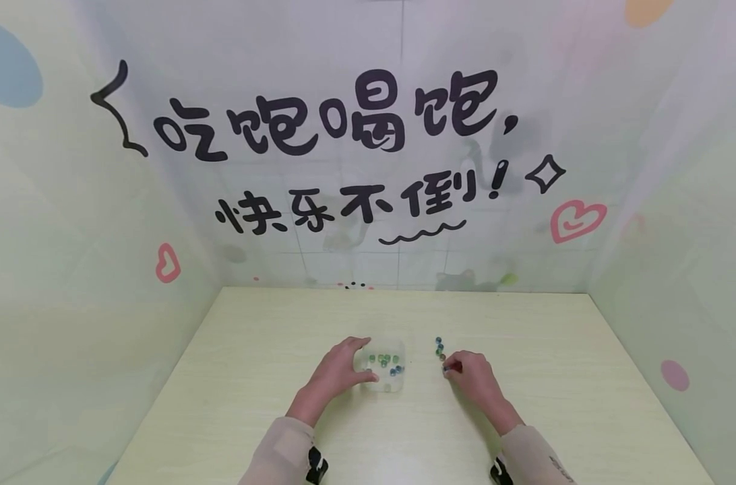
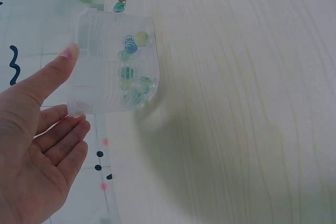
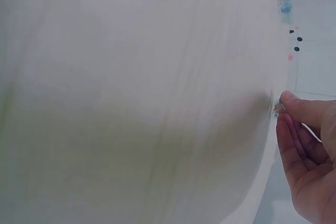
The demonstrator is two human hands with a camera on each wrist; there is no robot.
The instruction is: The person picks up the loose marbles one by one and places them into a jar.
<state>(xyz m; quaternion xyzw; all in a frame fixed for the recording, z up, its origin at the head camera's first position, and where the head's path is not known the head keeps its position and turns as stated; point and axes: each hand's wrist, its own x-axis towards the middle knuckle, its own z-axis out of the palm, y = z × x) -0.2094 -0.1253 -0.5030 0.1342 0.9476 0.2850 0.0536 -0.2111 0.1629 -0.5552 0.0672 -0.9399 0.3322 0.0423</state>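
My left hand grips the left side of a clear plastic box, thumb at the near side and fingertips at the far side. Several green and blue glass marbles lie inside it; the left wrist view also shows a yellowish marble among them. To the right of the box, my right hand pinches a dark blue marble between thumb and fingertips, close over the table. That marble is at the near end of a short line of marbles running away from me.
The pale wood-grain table meets a printed backdrop with black lettering at its far edge. Light side panels stand along its left and right edges.
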